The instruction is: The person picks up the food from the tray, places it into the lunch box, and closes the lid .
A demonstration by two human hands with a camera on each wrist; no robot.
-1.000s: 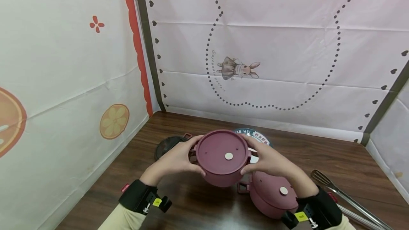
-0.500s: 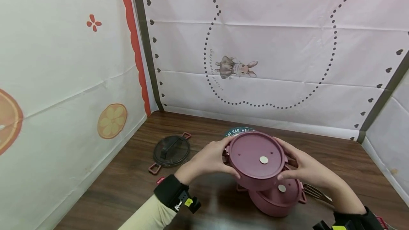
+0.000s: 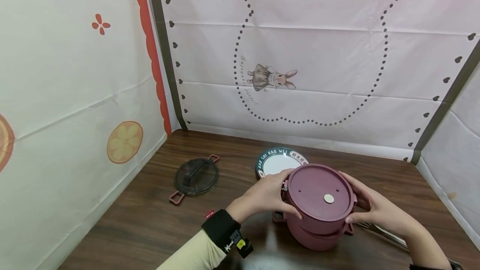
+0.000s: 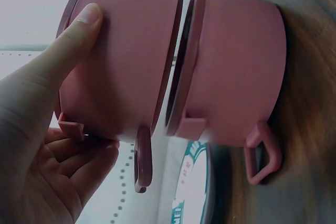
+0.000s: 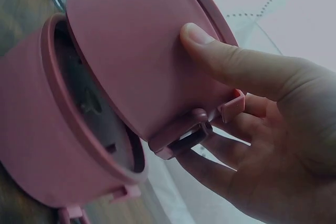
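Both hands, left hand (image 3: 262, 197) and right hand (image 3: 375, 209), clasp the upper pink lidded pot (image 3: 318, 201) lower right of frame, directly above the lower pink pot (image 3: 313, 236), tilted, rims not seated.

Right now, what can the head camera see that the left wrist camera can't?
Only the head view shows the dark glass lid lying on the table, the right hand, and the bunny picture on the wall. Only the left wrist view shows the slim gap between the upper pink pot and the lower pink pot. Both show the left hand gripping the upper pot, and the plate.
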